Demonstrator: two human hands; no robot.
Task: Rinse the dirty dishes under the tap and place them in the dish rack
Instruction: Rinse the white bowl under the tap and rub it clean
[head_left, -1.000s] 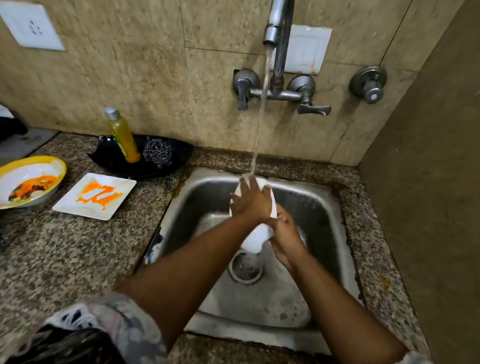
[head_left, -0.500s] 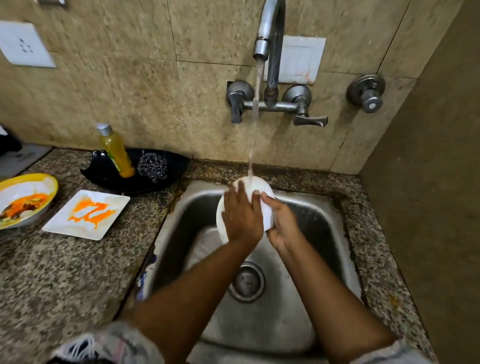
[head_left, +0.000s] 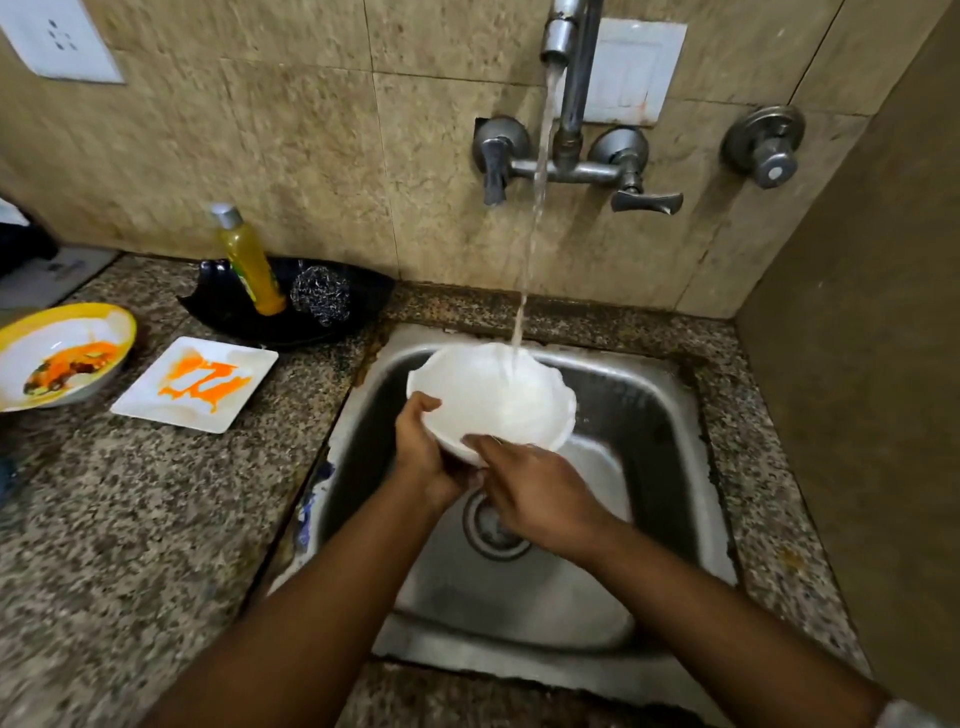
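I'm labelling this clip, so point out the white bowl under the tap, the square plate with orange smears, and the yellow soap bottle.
white bowl (head_left: 488, 395), head view, on its wet inner surface.
square plate (head_left: 195, 383), head view, on its orange-smeared middle.
yellow soap bottle (head_left: 250, 264), head view, on its body.

No text, brand or number can be read anywhere. The yellow soap bottle (head_left: 249, 262), in the upper left of the frame, carries a label, but it is too small and blurred to make out any letters.
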